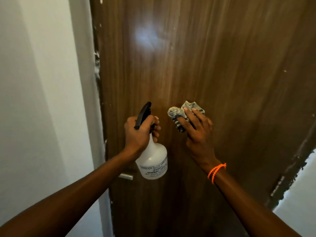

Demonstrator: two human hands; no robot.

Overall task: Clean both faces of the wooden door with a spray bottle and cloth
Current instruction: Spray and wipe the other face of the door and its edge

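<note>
Where a white label is wrapped round the lower body of the spray bottle (152, 158), blue print is seen, but only the word "INDIA" can be made out with any confidence; the other lines are too blurred to be read. The bottle is held close in front of the wooden door (196, 65), its long axis nearly upright and tilted slightly, with the translucent white body below and the black trigger head at the top, angled up towards the door face. Its neck is gripped by the left hand (141, 132), the fingers being curled tightly round it just under the head.

Just to the right, a crumpled grey cloth (185, 113) is pressed flat against the door by the right hand (196, 129), whose fingers are laid straight over the fabric and only slightly parted. An orange beaded bracelet (216, 170) is worn on the right wrist. A metal door handle (126, 176) is partly seen below the bottle, and a white wall (37, 100) adjoins the door's left edge. A pale glare is reflected higher on the wood.
</note>
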